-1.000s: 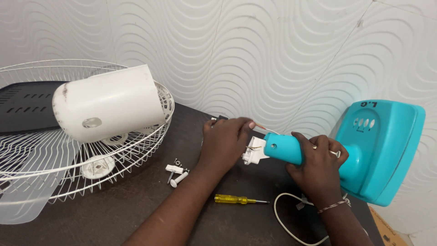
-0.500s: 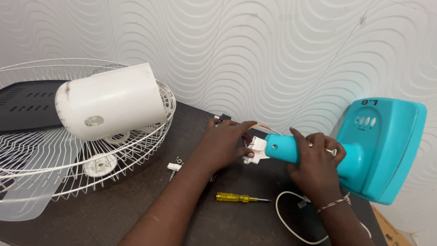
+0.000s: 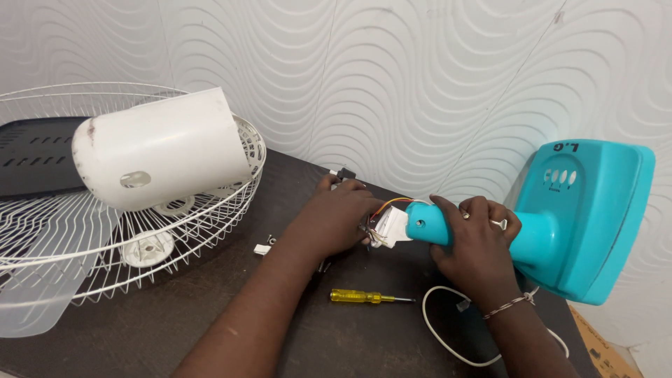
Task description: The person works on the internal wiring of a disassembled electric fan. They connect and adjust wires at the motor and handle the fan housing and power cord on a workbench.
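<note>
Teal fan stand neck (image 3: 437, 225) is being gripped by the right hand (image 3: 476, 241), fingers wrapped around it, base (image 3: 588, 217) tilted up against the wall. White connector block with wires (image 3: 392, 225) at neck end is being covered by the left hand (image 3: 336, 217); pinch can't be confirmed. Yellow screwdriver (image 3: 367, 297) is lying on the dark table (image 3: 175, 329), near the white cord (image 3: 448, 336).
</note>
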